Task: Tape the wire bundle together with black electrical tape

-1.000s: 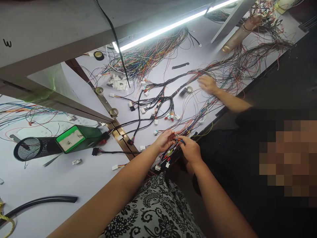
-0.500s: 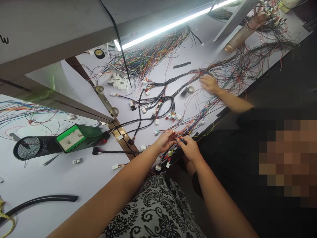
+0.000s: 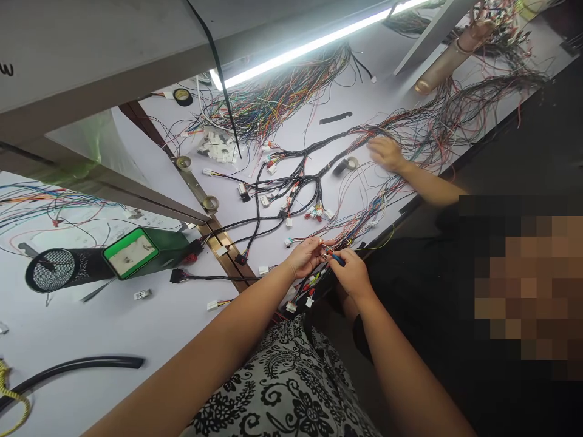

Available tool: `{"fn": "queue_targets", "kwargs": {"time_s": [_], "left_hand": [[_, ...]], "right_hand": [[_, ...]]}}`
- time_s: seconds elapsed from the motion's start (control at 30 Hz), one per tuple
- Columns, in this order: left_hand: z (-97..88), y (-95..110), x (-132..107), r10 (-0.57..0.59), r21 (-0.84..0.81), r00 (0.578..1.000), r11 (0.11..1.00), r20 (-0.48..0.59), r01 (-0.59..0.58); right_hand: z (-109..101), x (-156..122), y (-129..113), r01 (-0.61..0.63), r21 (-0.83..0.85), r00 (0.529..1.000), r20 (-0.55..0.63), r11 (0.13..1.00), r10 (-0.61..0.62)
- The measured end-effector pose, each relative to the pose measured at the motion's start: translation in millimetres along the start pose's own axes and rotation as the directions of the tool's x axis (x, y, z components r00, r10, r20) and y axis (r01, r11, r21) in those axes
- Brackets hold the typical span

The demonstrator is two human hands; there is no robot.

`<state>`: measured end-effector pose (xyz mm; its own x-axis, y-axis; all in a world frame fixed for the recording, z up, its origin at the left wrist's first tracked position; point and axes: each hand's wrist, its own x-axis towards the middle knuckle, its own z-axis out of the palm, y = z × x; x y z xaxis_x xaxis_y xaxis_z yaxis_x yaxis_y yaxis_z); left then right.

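My left hand [image 3: 304, 257] and my right hand [image 3: 351, 273] meet at the near edge of the white table [image 3: 150, 321], fingers pinched together on thin coloured wires [image 3: 331, 255] from a loose harness. A small blue-sleeved wire end shows between my right fingertips. Below my hands, several white connectors [image 3: 300, 297] hang on the same bundle. A black-taped wire harness [image 3: 291, 188] with white plugs spreads across the table beyond them.
A co-worker's hand [image 3: 386, 153] rests on a wire bundle at the right, by a tape roll [image 3: 348, 164]. A green box [image 3: 136, 252] and black mesh cup [image 3: 54, 270] lie left. A black tube [image 3: 82, 367] lies near. A lit lamp strip [image 3: 310, 45] hangs overhead.
My hands stay pinched on the wires, shifting only slightly; the view has drifted a little. The co-worker's hand has barely moved.
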<state>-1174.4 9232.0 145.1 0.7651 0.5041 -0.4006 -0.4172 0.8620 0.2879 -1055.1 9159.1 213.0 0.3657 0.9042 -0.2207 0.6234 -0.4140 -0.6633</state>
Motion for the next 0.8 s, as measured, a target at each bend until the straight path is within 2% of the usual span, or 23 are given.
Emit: {"fn": "queue_targets", "kwargs": {"time_s": [0.1,0.2,0.43,0.8], "left_hand": [[0.0,-0.3,0.9,-0.002,0.013,1.0,1.0,0.008,0.002],[0.3,-1.7,1.5,0.0,0.023,1.0,1.0,-0.008,0.0],[0.7,-3.4,1.8,-0.01,0.041,0.999,0.999,-0.045,0.011],[-3.6,-3.9,1.7,-0.026,0.039,0.999,0.999,-0.023,0.027]], "right_hand": [[4.4,-0.1,-4.3,-0.015,0.036,0.996,-0.085,0.999,0.018],[10.4,1.5,-5.3,-0.052,0.062,0.991,-0.121,0.997,0.059],[21.4,6.5,1.8,-0.171,0.11,0.974,-0.134,0.979,0.185],[27.7,11.3,2.3,-0.214,0.086,0.959,-0.171,0.973,0.226]]}}
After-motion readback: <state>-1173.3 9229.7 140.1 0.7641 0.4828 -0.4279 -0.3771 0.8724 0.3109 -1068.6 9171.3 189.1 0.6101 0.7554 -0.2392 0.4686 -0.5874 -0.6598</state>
